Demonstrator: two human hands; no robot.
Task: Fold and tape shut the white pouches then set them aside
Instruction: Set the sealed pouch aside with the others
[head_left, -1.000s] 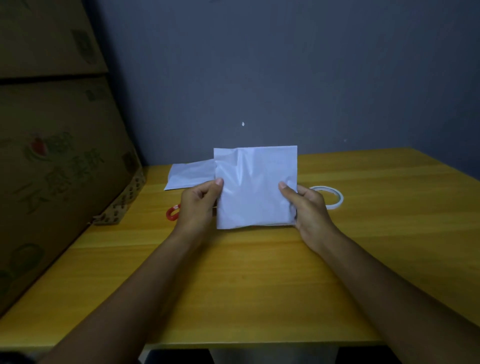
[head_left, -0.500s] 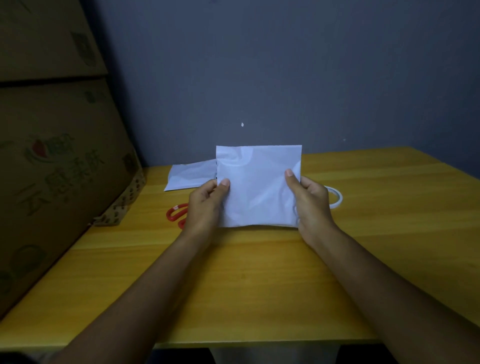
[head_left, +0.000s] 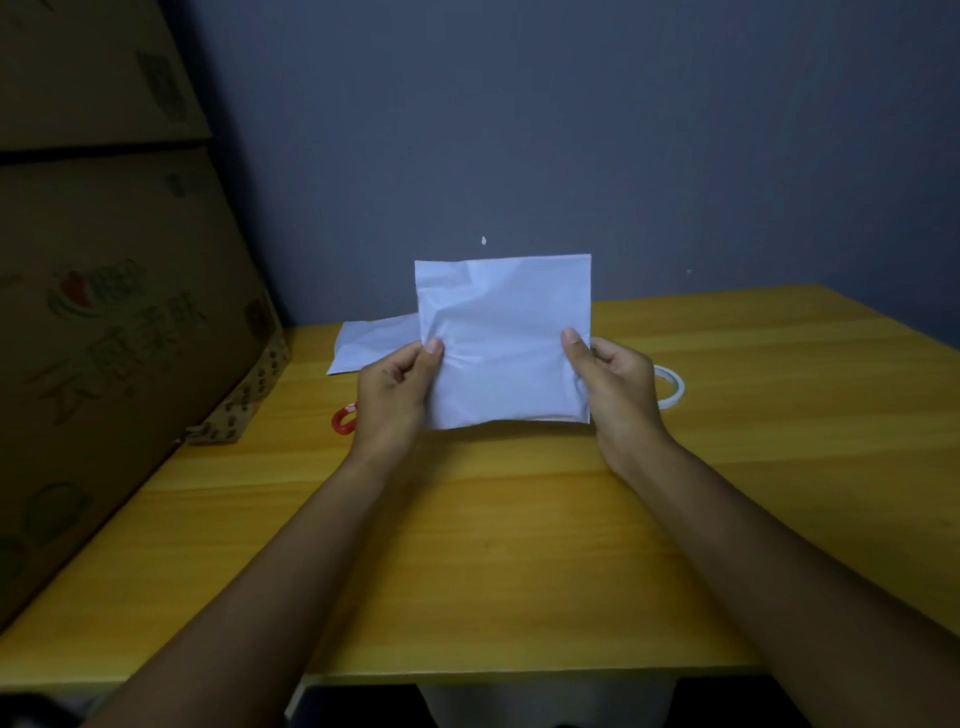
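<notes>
A white pouch (head_left: 506, 338) is held upright above the yellow table (head_left: 493, 545), roughly square and creased. My left hand (head_left: 392, 395) pinches its left edge, thumb on the front. My right hand (head_left: 615, 387) pinches its right edge the same way. Behind and to the left, another white pouch (head_left: 371, 345) lies flat on the table near the wall. A roll of white tape (head_left: 670, 387) lies just right of my right hand, partly hidden by it. A red scissors handle (head_left: 344, 420) shows left of my left hand; the blades are hidden.
Large cardboard boxes (head_left: 104, 312) are stacked along the left side, overlapping the table's left edge. A grey wall (head_left: 571, 130) stands right behind the table. The table's front edge runs just below my forearms.
Both hands have raised the pouch a little, and it now stands higher against the wall. My thumbs have shifted up along its side edges. The tape and scissors have not moved.
</notes>
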